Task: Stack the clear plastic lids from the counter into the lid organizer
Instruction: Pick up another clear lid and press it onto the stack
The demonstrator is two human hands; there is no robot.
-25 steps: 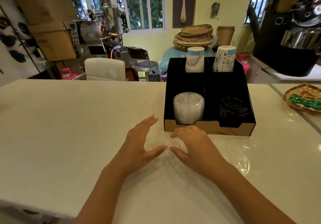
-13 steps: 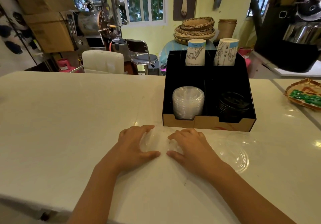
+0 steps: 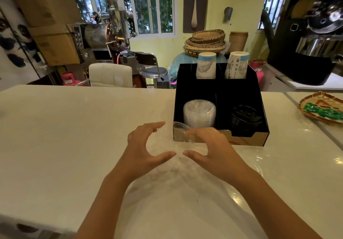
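Note:
My left hand [image 3: 146, 146] and my right hand [image 3: 209, 148] cup a clear plastic lid [image 3: 179, 133] between them, just above the white counter [image 3: 74, 136]. The lid sits tilted against the front left corner of the black lid organizer [image 3: 246, 140]. In the organizer's front left compartment stands a stack of clear lids [image 3: 199, 113]. Black lids [image 3: 245, 117] fill the front right compartment. Another clear lid [image 3: 259, 162] lies flat on the counter to the right of my right hand, faint against the surface.
Two paper cup stacks [image 3: 206, 65] [image 3: 236, 65] stand in the organizer's back compartments. A woven tray with green packets [image 3: 323, 109] sits at the counter's right edge. A dark machine [image 3: 306, 44] looms at the back right. Chairs stand beyond the counter's far edge.
My hands closed in on the clear lid on the counter, then raised it and carried it forward to the organizer's front left corner.

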